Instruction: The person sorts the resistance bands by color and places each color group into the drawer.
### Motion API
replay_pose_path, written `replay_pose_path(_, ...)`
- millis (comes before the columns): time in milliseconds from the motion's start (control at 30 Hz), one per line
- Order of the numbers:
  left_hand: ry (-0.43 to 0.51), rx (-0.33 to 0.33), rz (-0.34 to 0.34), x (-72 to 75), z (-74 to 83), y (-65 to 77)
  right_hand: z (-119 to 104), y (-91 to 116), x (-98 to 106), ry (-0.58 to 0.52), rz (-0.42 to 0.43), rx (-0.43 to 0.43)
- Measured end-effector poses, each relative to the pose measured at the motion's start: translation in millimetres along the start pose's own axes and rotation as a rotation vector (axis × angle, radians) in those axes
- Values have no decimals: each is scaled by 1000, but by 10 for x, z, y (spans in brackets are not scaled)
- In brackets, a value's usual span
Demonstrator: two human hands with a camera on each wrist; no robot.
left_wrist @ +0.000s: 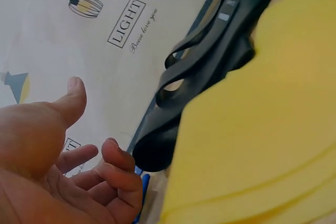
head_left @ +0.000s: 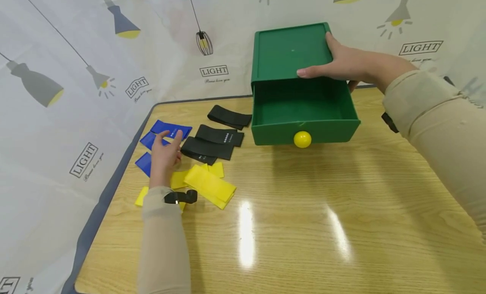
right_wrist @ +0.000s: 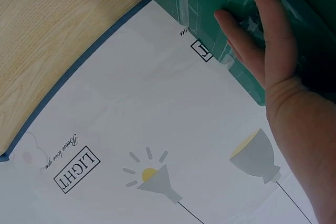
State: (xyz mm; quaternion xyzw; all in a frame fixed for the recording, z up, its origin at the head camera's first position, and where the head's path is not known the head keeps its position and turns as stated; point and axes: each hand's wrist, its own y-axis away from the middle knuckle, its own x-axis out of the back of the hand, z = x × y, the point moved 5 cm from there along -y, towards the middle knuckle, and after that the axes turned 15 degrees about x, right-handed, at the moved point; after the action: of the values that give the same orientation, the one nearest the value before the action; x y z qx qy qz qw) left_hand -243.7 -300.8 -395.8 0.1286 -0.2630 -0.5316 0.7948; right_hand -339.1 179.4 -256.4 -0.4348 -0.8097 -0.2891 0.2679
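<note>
My left hand [head_left: 165, 159] hovers at the blue resistance bands [head_left: 172, 128] on the table's left side. Its fingers are loosely bent and thumb apart; the left wrist view shows nothing between them. Beside it lie several folded black resistance bands [head_left: 214, 147] and yellow resistance bands [head_left: 209, 185], partly hidden by my wrist. My right hand [head_left: 343, 64] grips a green drawer box [head_left: 292, 49] by its right side, thumb along the top's front edge. Its drawer [head_left: 273, 135], with a yellow round knob [head_left: 302, 139], is pulled out and looks empty inside. In the right wrist view, fingers lie along the box's green side [right_wrist: 194, 3].
The wooden table [head_left: 288, 226] has a dark edge along the back and left. Behind it hangs a white sheet [head_left: 163, 41] printed with lamps. A black strap with a small device [head_left: 181, 196] sits on my left wrist.
</note>
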Motion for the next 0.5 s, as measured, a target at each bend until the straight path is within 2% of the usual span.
replay_pose_path(333,-21,13,58,-22,-217,-81,6,-9,-4,18,10,6)
replay_pose_path(500,-27,24,63,-35,-244,-94,11,-12,-1,15,9,1)
